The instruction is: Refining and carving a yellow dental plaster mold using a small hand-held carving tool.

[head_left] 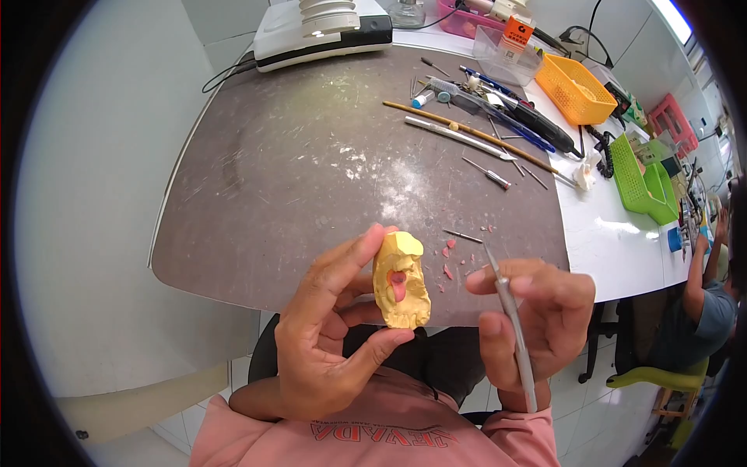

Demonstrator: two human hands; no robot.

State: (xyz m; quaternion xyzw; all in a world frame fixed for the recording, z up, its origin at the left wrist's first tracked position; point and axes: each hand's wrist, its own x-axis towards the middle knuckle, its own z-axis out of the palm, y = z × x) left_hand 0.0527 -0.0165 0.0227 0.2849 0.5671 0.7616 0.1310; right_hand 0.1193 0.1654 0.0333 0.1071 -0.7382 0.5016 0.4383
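Between the thumb and fingers of my left hand (331, 327) is a yellow plaster dental model (416, 300), held up over the table's front edge. A pink piece (399, 288), wax-like, sits in the middle of the model. My right hand (537, 319) grips a slim metal carving knife (513, 319), its pointed tip up and to the left, apart from the model. Small pink scraps (447, 271) lie on the table just beyond, beside a short thin metal bur (463, 235).
The brown tabletop (272, 179) carries several pens, rods and a black handpiece (537, 121) at the far right. Orange (576, 89) and green baskets (642, 183) stand beyond them. A white device (323, 39) is at the back. Another person (704, 311) sits at far right.
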